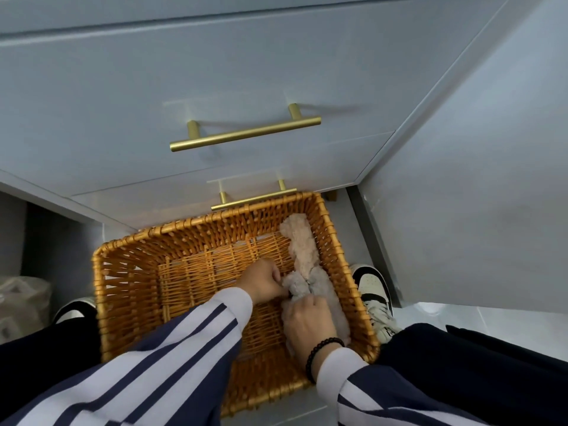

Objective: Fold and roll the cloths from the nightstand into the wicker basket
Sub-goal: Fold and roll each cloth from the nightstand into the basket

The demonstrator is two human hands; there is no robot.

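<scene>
Wicker basket (129,272) golden-orange; rolled cloths (302,256) beige, grey; sleeves (172,348) navy-white striped; drawer handles (246,133) brass; bracelet (322,348) black.

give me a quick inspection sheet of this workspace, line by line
surface: pale floor in front of a grey-blue nightstand
job's things: wicker basket on the floor; beige rolled cloth along its right wall; grey cloth beside it, inside the basket
clutter: plastic bag at far left
grippers: left hand pinches the grey cloth; right hand grips the same cloth, bead bracelet on that wrist
cables: nothing seen
surroundings: two drawers with brass handles, both closed; shoes either side of the basket
</scene>
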